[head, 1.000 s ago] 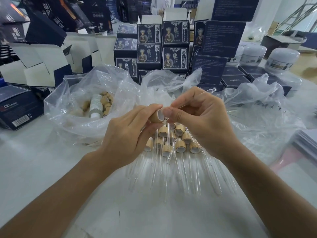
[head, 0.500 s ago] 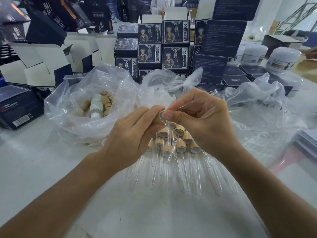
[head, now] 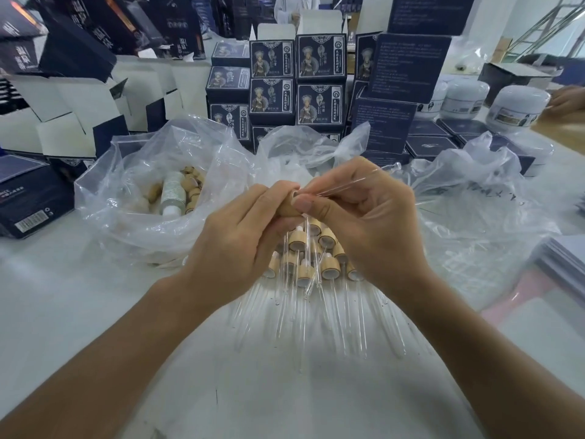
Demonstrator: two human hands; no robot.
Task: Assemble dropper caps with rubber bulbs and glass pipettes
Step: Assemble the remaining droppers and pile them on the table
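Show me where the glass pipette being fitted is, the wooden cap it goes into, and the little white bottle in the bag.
glass pipette (head: 354,182), head view, on the middle of its clear stem.
wooden cap (head: 288,208), head view, on its side wall.
white bottle (head: 172,193), head view, on its body.

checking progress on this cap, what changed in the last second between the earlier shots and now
Little changed. The right hand shifted the glass pipette slightly while feeding it into the wooden cap, which the left hand grips; how deep it sits is hidden by the fingers. Nothing was let go. The pile of finished droppers and the bag of caps stayed put.
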